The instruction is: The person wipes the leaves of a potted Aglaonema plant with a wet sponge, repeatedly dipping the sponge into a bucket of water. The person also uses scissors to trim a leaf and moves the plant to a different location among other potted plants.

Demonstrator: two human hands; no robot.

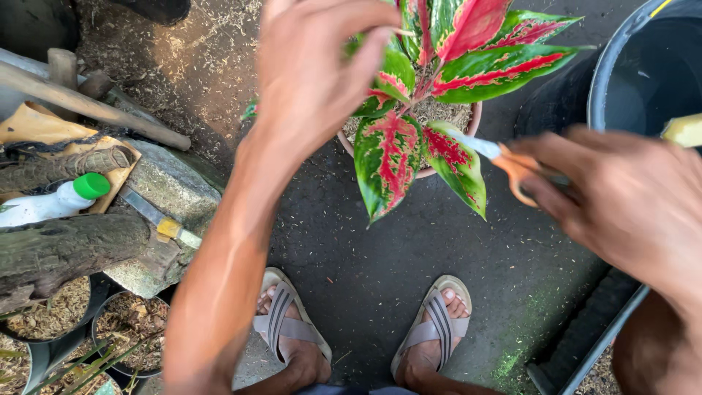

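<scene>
Red-and-green leaves, glossy and pointed, spread from a potted plant (431,80) in the single head view. Its round pinkish pot (468,128) holds pale, crumbly potting mix and stands on dark, gritty pavement (365,241), ahead of the person's two feet in grey strapped sandals (435,325).

Left hand (314,73) reaches over the plant's near-left side, fingers curled together and fingertips pinching at a leaf stalk near the centre. Right hand (621,197), blurred, is clenched around orange-handled scissors (512,164); their pale blades point left toward the lowest leaf and touch or nearly touch it, though I cannot tell whether the blades are parted.

Just right of the right hand rises the curved rim of a big dark tub (607,80), close enough to crowd that side. Left of the left forearm lie rough logs (66,249), a wooden handle (88,106), a white bottle with a green cap (51,201) and small pots of wood shavings (131,329). Bare pavement lies between the pot and the feet.
</scene>
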